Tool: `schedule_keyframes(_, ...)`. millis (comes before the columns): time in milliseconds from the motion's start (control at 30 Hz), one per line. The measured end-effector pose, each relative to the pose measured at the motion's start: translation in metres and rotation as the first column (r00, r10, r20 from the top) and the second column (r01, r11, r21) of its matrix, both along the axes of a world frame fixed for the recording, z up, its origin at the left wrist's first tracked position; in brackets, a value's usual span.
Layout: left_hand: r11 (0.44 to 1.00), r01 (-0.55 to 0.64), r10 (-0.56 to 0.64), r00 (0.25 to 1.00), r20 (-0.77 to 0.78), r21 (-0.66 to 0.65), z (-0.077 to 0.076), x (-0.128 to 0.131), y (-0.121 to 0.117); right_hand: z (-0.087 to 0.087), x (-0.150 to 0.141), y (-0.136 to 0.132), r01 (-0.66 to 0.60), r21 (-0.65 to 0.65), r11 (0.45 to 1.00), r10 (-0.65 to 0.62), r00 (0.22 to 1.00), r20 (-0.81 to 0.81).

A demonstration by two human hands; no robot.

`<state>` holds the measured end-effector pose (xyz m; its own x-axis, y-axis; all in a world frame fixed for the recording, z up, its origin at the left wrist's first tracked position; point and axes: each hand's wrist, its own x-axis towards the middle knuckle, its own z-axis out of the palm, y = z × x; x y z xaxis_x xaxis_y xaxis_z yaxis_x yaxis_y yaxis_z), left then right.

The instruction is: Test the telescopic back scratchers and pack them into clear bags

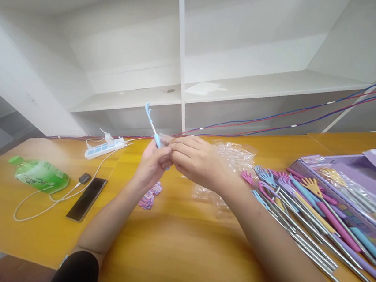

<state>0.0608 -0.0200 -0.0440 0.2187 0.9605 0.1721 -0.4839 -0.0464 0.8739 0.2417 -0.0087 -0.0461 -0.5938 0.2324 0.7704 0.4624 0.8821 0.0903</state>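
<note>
A light blue back scratcher (157,140) with a claw-like head and a short metal rod is in my left hand (150,164). It tilts up and to the left, and its lower part is hidden by the fingers. My right hand (193,155) lies against the left one, its fingers bent over the handle; what they hold, if anything, is hidden. Beneath my hands are small printed purple-pink cards (149,197). Clear plastic bags (233,156) lie behind and under my right wrist.
Several hand-headed back scratchers (300,214) are piled at the right beside a purple box (345,163). To the left are a green bottle (40,174), a phone (86,199), a white cable and a power strip (105,147). White shelves (182,60) and cables stand behind.
</note>
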Motion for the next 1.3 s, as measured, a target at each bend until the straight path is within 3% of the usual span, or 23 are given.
schedule_keyframes(133, 0.991, -0.095, 0.111, 0.979, -0.169, 0.097, -0.005, -0.001, 0.000, 0.006, -0.001, -0.011, -0.185, -0.231, 0.955, 0.146, 0.973, -0.178)
schedule_keyframes(333, 0.974, -0.017, 0.132, 0.849, -0.511, 0.224, -0.023, 0.000, -0.004, 0.004, -0.007, -0.017, -0.091, -0.452, 0.887, -0.104, 0.915, -0.390)
schedule_keyframes(500, 0.938, -0.001, 0.241, 0.723, -0.647, 0.348, -0.029, 0.001, 0.000, 0.000, -0.013, -0.016, -0.039, -0.435, 0.900, -0.148, 0.910, -0.387)
schedule_keyframes(667, 0.851, 0.098, 0.315, 0.691, -0.651, 0.516, -0.033, 0.010, 0.006, -0.005, -0.025, -0.022, -0.083, -0.362, 0.928, -0.113, 0.866, -0.488)
schedule_keyframes(767, 0.840, 0.062, 0.366, 0.667, -0.649, 0.538, -0.041, 0.014, 0.006, -0.011, -0.032, -0.023, -0.030, -0.365, 0.930, -0.174, 0.841, -0.513)
schedule_keyframes(867, 0.851, -0.012, 0.410, 0.638, -0.652, 0.525, -0.048, 0.015, 0.004, -0.015, -0.035, -0.023, 0.057, -0.447, 0.893, -0.292, 0.828, -0.478)
schedule_keyframes(1000, 0.800, -0.032, 0.477, 0.641, -0.601, 0.599, -0.049, 0.016, 0.002, -0.016, -0.036, -0.022, 0.134, -0.573, 0.808, -0.409, 0.827, -0.384)
schedule_keyframes(1167, 0.717, 0.085, 0.453, 0.698, -0.555, 0.692, -0.053, 0.018, 0.002, -0.018, -0.034, -0.021, -0.021, -0.614, 0.789, -0.364, 0.789, -0.494)
schedule_keyframes(1300, 0.569, 0.110, 0.603, 0.618, -0.504, 0.815, -0.064, 0.015, 0.009, -0.015, -0.031, -0.016, -0.113, -0.670, 0.734, -0.383, 0.745, -0.546)
